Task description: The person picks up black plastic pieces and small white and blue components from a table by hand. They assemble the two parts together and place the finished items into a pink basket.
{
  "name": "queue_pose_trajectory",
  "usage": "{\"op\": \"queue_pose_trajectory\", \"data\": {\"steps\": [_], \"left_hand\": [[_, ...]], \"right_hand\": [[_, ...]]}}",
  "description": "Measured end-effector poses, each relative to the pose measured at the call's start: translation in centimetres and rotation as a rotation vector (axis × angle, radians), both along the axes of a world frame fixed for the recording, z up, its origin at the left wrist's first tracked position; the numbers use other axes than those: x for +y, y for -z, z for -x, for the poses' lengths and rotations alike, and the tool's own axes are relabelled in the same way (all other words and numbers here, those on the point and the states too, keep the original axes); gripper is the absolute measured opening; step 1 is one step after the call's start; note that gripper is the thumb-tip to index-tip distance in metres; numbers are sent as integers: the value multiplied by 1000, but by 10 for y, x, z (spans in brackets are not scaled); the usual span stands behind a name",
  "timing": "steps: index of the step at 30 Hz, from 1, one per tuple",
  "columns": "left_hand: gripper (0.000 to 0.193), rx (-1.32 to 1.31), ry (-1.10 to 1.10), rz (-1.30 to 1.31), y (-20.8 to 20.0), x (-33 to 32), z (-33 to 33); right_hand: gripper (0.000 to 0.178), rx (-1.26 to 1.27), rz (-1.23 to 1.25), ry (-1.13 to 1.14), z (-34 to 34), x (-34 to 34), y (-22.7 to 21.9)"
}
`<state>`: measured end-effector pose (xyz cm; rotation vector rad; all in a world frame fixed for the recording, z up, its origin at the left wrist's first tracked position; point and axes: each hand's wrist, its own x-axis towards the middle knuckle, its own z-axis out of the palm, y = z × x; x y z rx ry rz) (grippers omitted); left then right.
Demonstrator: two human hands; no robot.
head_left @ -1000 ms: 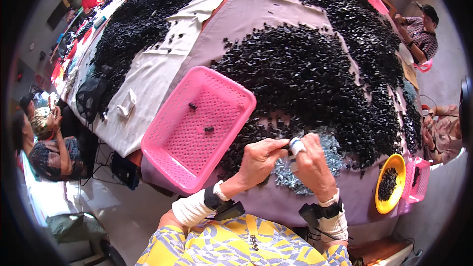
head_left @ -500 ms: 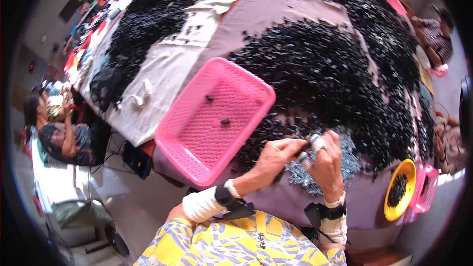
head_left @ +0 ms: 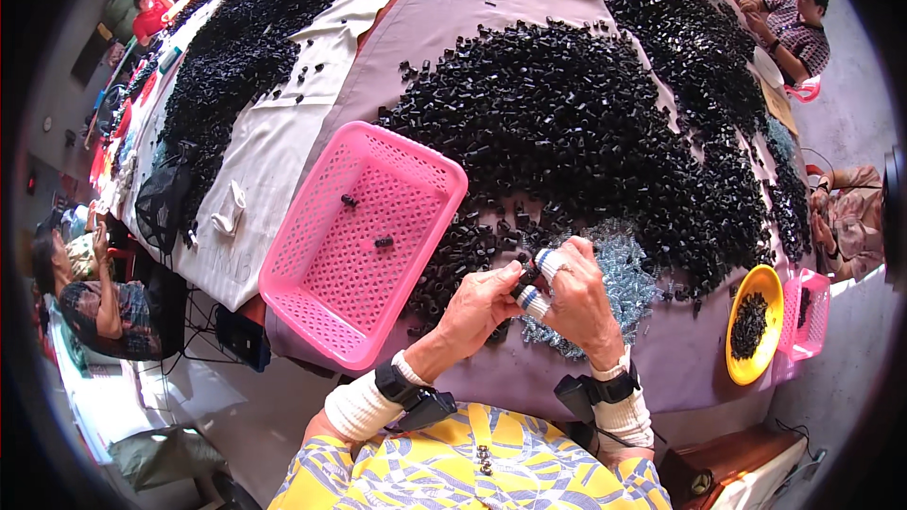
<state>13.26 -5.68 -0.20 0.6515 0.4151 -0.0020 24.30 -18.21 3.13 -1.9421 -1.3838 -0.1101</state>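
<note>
My left hand (head_left: 477, 302) and my right hand (head_left: 581, 300) meet over the near edge of the table. Between their fingertips is a small black plastic piece (head_left: 526, 274), which the left thumb and fingers pinch. The right fingers are curled in against the same piece; whether they also grip something smaller is hidden. White bands with blue stripes wrap two right fingers. Under and beside the right hand spreads a pile of small shiny silvery pieces (head_left: 631, 269). Beyond lies a broad heap of black plastic pieces (head_left: 539, 113).
Left of my hands, a pink perforated basket (head_left: 436, 250) holds two black pieces. A yellow bowl (head_left: 777, 297) of small black parts and a pink basket (head_left: 814, 345) sit at right. A crumpled white glove-like cloth (head_left: 230, 208) lies at left. Other people sit around the table.
The whole view has shifted, so the table's things appear farther left. My hands stay together at the silvery pile, with fingers still closed around the small black piece.
</note>
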Motion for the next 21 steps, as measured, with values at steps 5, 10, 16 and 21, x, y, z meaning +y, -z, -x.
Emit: {"op": "queue_pose_trajectory", "data": {"steps": [5, 10, 16, 21], "left_hand": [[23, 59, 67, -101, 14, -1, 5], [27, 68, 91, -212, -4, -7, 4], [30, -4, 112, -239, -1, -2, 15], [31, -39, 147, -273, -1, -1, 19]], "right_hand": [[26, -21, -61, -61, 2, 2, 8], [29, -13, -53, -82, 3, 0, 7], [28, -55, 22, -113, 10, 2, 7], [30, -71, -26, -153, 13, 2, 9]]}}
